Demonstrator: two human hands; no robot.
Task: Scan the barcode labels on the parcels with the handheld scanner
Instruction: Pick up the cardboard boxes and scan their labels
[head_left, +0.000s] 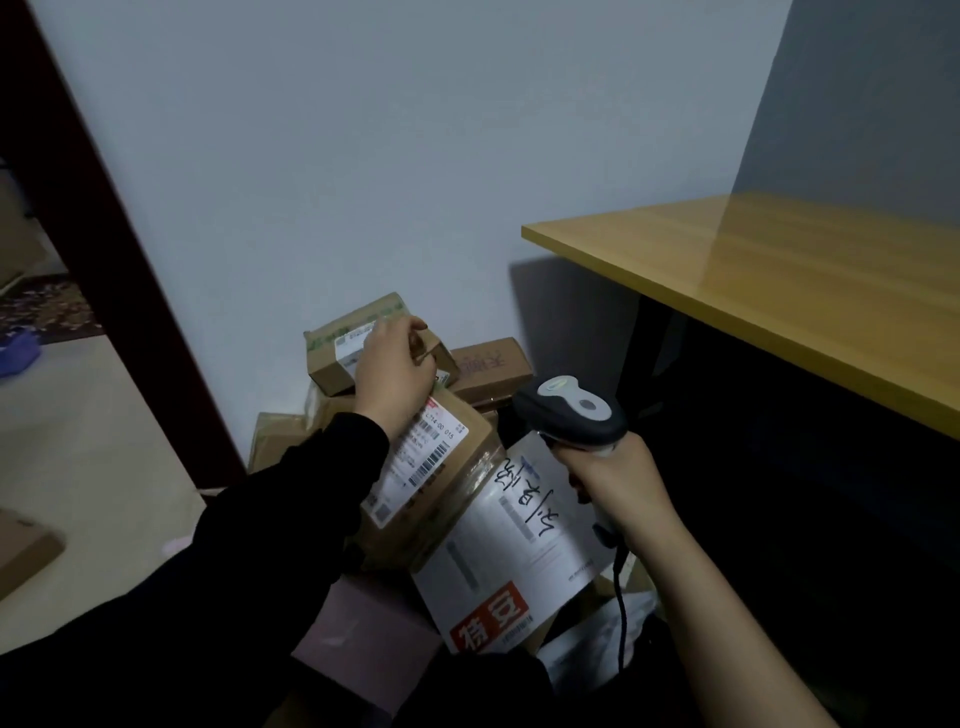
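A pile of cardboard parcels lies on the floor against the wall. My left hand (392, 371) grips a small brown box (337, 345) at the top of the pile; its white label is partly under my fingers. Below it a larger brown parcel (457, 467) shows a white barcode label (415, 462). In front lies a white parcel (514, 545) with handwriting and a red mark. My right hand (618, 483) is shut on the grip of the dark handheld scanner (571, 413), whose head points toward the pile from the right. Its cable hangs down past my wrist.
A yellow wooden table (779, 291) juts in from the right, dark space beneath it. Another brown box (491, 366) rests behind the scanner. A dark red door frame (104, 260) stands at left. A cardboard piece (21, 551) lies on the pale floor.
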